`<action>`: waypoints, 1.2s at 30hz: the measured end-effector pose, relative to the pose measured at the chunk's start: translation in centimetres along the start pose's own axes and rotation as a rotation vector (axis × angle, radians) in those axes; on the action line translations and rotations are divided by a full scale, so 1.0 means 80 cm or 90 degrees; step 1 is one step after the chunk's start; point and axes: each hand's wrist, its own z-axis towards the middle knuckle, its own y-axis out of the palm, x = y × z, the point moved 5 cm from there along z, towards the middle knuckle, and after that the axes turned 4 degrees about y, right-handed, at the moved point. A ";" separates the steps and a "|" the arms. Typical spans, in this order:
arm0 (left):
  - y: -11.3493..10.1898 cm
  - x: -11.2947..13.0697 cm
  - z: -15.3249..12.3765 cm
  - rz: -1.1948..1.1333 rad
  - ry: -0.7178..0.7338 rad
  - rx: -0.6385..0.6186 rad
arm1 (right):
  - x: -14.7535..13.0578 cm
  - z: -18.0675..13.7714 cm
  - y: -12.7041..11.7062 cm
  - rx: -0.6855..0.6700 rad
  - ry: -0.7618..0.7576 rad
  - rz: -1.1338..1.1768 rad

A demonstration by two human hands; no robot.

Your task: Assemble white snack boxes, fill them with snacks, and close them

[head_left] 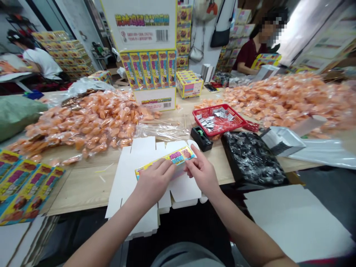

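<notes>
Cardboard, flat and white, lies as die-cut blanks (133,178) stacked at the wooden table's (83,185) near edge. Above them, left hand (152,181) and right hand (201,172), wrists bent inward, each pinch 1 end of a long, glossy yellow printed box (167,160), held level.

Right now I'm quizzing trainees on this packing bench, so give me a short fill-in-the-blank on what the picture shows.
1. Both hands, left hand and right hand, hold a printed yellow ____ over the flat white cardboard blanks.
2. The silver sachets lie in a ____ basket.
3. The tape dispenser stands just ____ of that basket.

Missing words: box; red; left
</notes>
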 end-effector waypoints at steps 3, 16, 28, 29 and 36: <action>0.001 0.003 -0.001 -0.006 -0.014 0.010 | 0.011 0.006 0.009 0.016 -0.007 -0.028; 0.025 -0.017 0.041 -0.101 -0.230 -0.063 | 0.048 -0.007 0.000 -0.022 -0.042 0.002; 0.009 -0.027 -0.017 0.035 -0.176 -0.129 | 0.053 0.197 -0.211 0.279 0.250 -0.165; 0.009 -0.037 -0.030 0.024 -0.192 -0.134 | 0.053 0.207 -0.208 0.249 0.285 -0.145; 0.024 -0.057 -0.063 -0.056 -0.248 -0.139 | 0.071 0.190 -0.195 0.199 0.260 0.023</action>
